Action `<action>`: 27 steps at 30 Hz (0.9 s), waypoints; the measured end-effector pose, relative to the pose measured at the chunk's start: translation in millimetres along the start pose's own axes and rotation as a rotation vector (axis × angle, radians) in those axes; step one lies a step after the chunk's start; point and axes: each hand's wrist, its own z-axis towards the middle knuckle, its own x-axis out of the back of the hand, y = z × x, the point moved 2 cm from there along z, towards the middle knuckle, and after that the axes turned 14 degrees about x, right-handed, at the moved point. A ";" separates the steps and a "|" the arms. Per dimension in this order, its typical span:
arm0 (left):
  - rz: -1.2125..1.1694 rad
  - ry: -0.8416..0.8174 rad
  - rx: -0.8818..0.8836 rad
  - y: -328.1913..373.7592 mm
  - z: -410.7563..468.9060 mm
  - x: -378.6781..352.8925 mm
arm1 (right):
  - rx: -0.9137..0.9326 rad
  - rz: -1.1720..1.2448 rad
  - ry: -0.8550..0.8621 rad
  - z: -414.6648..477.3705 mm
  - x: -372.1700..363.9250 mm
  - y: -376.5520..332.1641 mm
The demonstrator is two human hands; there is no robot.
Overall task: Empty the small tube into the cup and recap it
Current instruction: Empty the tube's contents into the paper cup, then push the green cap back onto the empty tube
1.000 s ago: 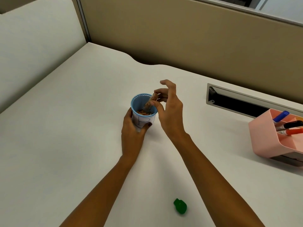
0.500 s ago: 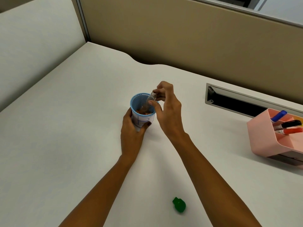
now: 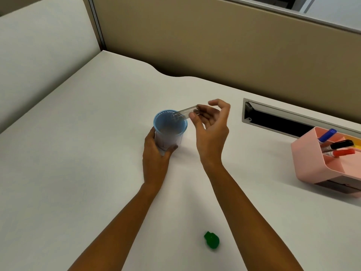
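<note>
A blue-rimmed paper cup (image 3: 169, 127) stands mid-desk, and my left hand (image 3: 156, 153) grips its near side. My right hand (image 3: 211, 126) pinches a small clear tube (image 3: 185, 112) between thumb and fingers. The tube lies almost level, its open mouth over the cup's far right rim, and it looks clear inside. The cup's contents are blurred. The tube's green cap (image 3: 212, 240) lies on the desk near me, between my forearms.
A pink pen holder (image 3: 312, 163) with blue, black and red markers stands at the right edge. A cable slot (image 3: 273, 119) is cut into the desk behind it. Beige partition walls close off the back and left.
My right hand has lifted the tube out of the cup and tipped it flatter, up over the rim. The tube held brown material before and now looks clear. My left hand stays on the cup.
</note>
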 end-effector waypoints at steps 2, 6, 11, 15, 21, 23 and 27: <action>-0.019 0.000 0.008 -1.2 -2.3 2.0 | -0.175 0.121 0.092 -2.1 9.0 -0.1; -0.031 0.006 0.007 -5.9 -13.8 6.3 | -0.420 0.243 0.178 -14.5 32.7 3.6; -0.028 0.068 0.003 -5.9 -44.8 9.7 | -0.494 0.244 0.224 -41.0 63.9 -3.5; -0.009 0.062 -0.005 -4.2 -78.9 12.3 | -0.564 0.318 0.296 -68.3 83.8 -12.6; -0.112 -0.156 0.187 -0.1 -122.5 15.2 | -0.617 0.390 0.364 -99.1 112.2 -25.3; -0.073 -0.293 0.183 7.1 -137.6 13.7 | -0.622 0.408 0.385 -109.3 124.1 -31.6; 0.196 -0.611 0.008 14.9 -166.9 3.9 | -0.634 0.427 0.421 -129.3 142.5 -42.4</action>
